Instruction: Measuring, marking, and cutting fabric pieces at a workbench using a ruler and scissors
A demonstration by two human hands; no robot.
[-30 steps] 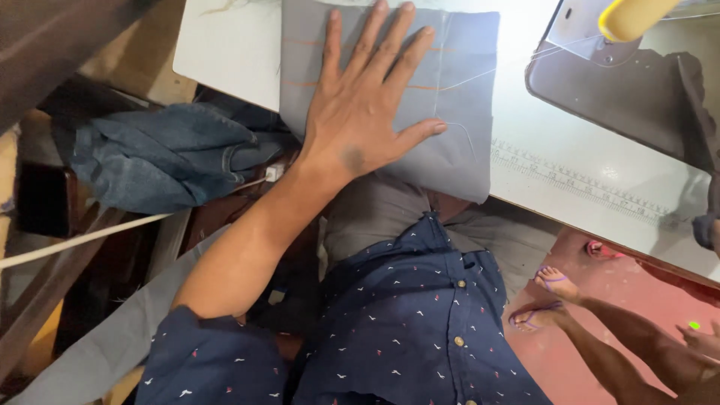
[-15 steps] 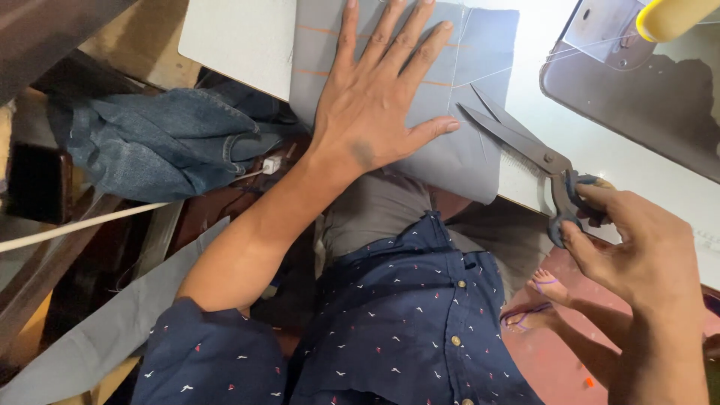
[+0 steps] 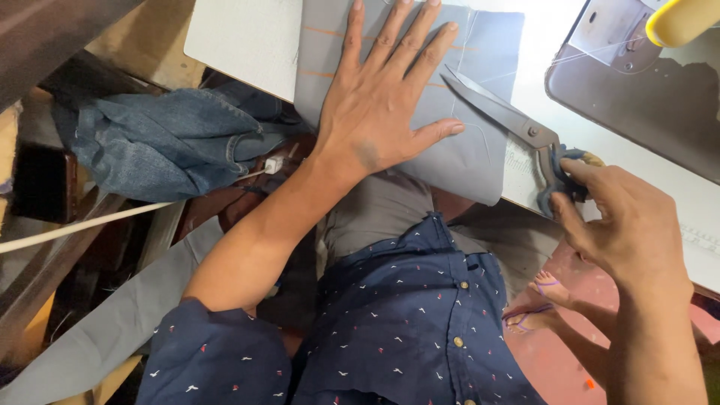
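Note:
My left hand (image 3: 382,97) lies flat with fingers spread on a folded piece of grey cloth (image 3: 480,142) that rests on the white table (image 3: 240,37) and hangs over its near edge. My right hand (image 3: 622,225) grips the dark handles of a pair of large metal scissors (image 3: 502,112). The blades are a little apart and their tips rest on the cloth, just right of my left fingers. Orange chalk lines show on the cloth near my left hand.
A sewing machine base (image 3: 637,75) with a yellow part (image 3: 682,19) stands at the right back of the table. A bundle of blue denim (image 3: 157,139) lies at the left, below the table edge. Another person's foot in a sandal (image 3: 540,300) shows on the red floor.
My right hand came into view with the scissors and has moved them left onto the cloth. My left hand has stayed pressed flat on it.

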